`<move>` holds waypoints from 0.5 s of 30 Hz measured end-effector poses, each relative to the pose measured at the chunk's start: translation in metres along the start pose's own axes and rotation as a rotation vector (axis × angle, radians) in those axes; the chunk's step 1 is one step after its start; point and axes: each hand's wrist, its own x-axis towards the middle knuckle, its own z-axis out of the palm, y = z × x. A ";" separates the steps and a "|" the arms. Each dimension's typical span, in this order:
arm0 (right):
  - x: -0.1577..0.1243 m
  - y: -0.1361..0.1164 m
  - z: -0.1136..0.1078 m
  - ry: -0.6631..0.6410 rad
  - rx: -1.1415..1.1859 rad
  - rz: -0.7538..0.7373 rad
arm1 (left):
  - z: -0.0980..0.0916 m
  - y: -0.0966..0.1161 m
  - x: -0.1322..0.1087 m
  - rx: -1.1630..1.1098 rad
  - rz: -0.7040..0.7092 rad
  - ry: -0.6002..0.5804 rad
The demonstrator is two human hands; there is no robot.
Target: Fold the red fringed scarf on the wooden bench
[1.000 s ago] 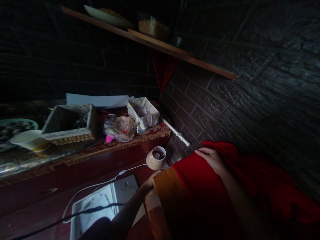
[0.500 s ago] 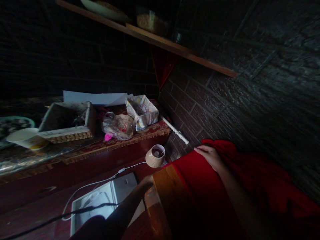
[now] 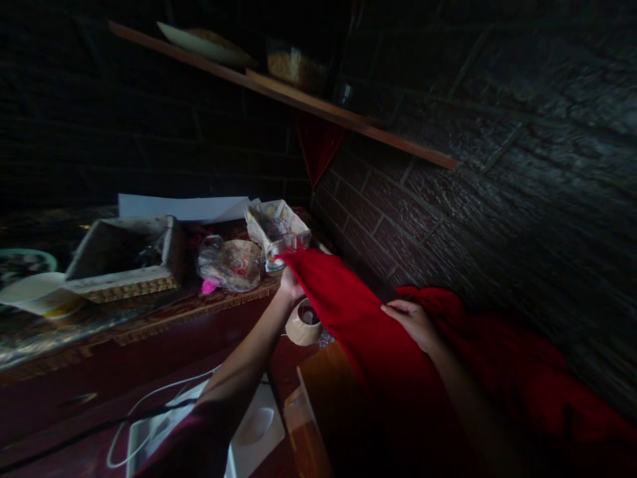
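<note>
A long red cloth [image 3: 343,299] stretches over a brown wooden board-like piece [image 3: 323,375] in front of me. Its far end is lifted by my left hand [image 3: 292,284], whose fingers are mostly hidden behind the fabric. My right hand [image 3: 413,324] pinches the cloth farther back along its right side, thumb and fingertips together. More red fabric [image 3: 497,358] lies bunched by the wall to the right. Just below my left hand stands a small cream lampshade-like cup [image 3: 302,325] with a dark inside.
A fringed ledge [image 3: 199,305] carries a lined wicker basket [image 3: 129,282], a plastic-wrapped item [image 3: 233,262] and a fabric-lined box [image 3: 276,229]. White cables [image 3: 149,398] and a white tray [image 3: 137,445] lie below left. Overhead runs a wooden shelf [image 3: 348,119] along dark brick walls.
My left hand has moved forward and up from beside the wooden piece, raising the cloth's far end toward the ledge. My right hand keeps its pinch and has shifted little.
</note>
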 end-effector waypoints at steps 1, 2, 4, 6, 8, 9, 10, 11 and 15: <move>0.000 -0.001 0.001 -0.005 -0.001 0.000 | 0.002 0.015 0.000 -0.050 0.018 0.000; 0.000 -0.002 0.001 -0.009 0.000 0.000 | 0.005 0.029 -0.002 -0.111 0.025 -0.021; 0.000 -0.002 0.003 -0.017 0.007 -0.004 | 0.014 0.054 -0.011 -0.245 0.012 -0.105; -0.001 -0.002 0.005 -0.021 0.022 -0.022 | 0.026 0.070 -0.022 -0.326 0.000 -0.197; -0.001 -0.002 0.006 -0.029 0.028 -0.040 | 0.038 0.079 -0.031 -0.310 0.003 -0.255; 0.000 -0.003 0.007 -0.034 0.023 -0.046 | 0.043 0.082 -0.034 -0.292 0.002 -0.262; 0.001 -0.004 0.008 -0.030 0.014 -0.052 | 0.047 0.084 -0.035 -0.272 -0.004 -0.256; 0.003 -0.007 0.008 -0.014 0.001 -0.059 | 0.050 0.085 -0.036 -0.251 -0.015 -0.237; 0.018 -0.038 0.014 0.099 -0.013 -0.105 | 0.055 0.093 -0.040 -0.150 -0.052 -0.159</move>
